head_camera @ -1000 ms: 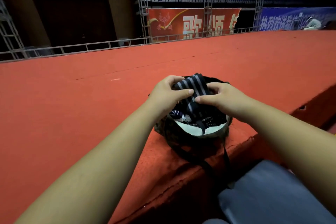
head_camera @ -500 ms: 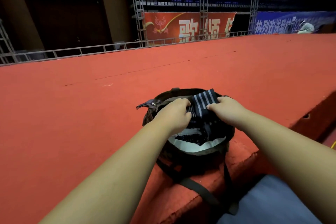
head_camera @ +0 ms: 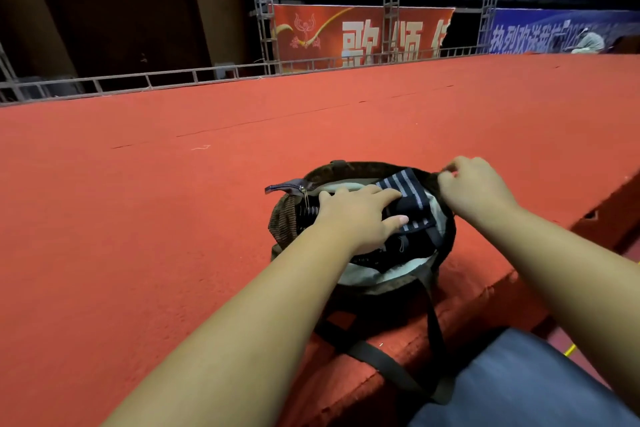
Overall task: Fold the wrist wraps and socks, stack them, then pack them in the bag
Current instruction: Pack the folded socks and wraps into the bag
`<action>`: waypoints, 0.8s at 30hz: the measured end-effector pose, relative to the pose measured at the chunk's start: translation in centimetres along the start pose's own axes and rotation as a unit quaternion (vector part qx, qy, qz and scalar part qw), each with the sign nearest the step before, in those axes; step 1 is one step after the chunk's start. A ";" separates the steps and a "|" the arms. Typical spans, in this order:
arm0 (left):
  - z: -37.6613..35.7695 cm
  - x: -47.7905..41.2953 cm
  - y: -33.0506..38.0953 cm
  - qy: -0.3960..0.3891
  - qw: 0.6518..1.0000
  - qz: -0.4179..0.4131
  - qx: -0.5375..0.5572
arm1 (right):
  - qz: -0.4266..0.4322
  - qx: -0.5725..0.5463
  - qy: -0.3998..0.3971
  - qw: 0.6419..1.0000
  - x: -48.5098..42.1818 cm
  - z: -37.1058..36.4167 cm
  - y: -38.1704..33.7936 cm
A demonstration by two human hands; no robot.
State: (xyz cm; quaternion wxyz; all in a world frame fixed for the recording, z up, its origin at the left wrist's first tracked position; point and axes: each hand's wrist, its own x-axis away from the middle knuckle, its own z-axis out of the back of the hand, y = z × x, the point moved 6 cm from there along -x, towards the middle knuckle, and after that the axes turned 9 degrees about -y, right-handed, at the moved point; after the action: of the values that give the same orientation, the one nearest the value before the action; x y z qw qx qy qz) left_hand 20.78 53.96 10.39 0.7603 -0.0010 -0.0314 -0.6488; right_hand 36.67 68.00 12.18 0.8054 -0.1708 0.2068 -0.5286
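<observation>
**Fingers (head_camera: 377, 196) flat on the striped bundle (head_camera: 412, 191), bag (head_camera: 284, 222) rim pinched**

Fingers of the left hand (head_camera: 356, 218) lie straight and close together on my feed. They press down on the striped bundle, dark cloth with pale bands, which sits inside the open mouth of the bag. The thumb points toward the right across the same cloth. More dark fabric shows lower in the bag, against its pale lining.

The right hand (head_camera: 474, 189) is at the bag's far right rim, its fingers curled and nipping the edge between thumb and forefinger. I read that as a pinch on the rim, apart from the bundle.

The bag is brown and ribbed and stands near the edge of the red carpet (head_camera: 138, 218). Its zip pull (head_camera: 304, 194) hangs at the left of the opening, and a strap (head_camera: 391, 366) trails over the edge toward blue-grey cloth (head_camera: 519, 385). A red banner (head_camera: 360, 35) hangs far behind.
</observation>
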 end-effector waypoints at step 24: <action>-0.9 -2.1 2.3 -0.083 0.990 0.113 -0.020 | 0.034 -0.179 0.194 0.964 1.1 4.0 -1.1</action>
State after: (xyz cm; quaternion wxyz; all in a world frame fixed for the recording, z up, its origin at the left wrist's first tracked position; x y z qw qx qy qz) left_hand 22.81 56.34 9.49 0.8231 -0.0732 -0.0811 -0.5573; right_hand 38.23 66.79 15.96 0.7235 -0.1995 0.4558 -0.4786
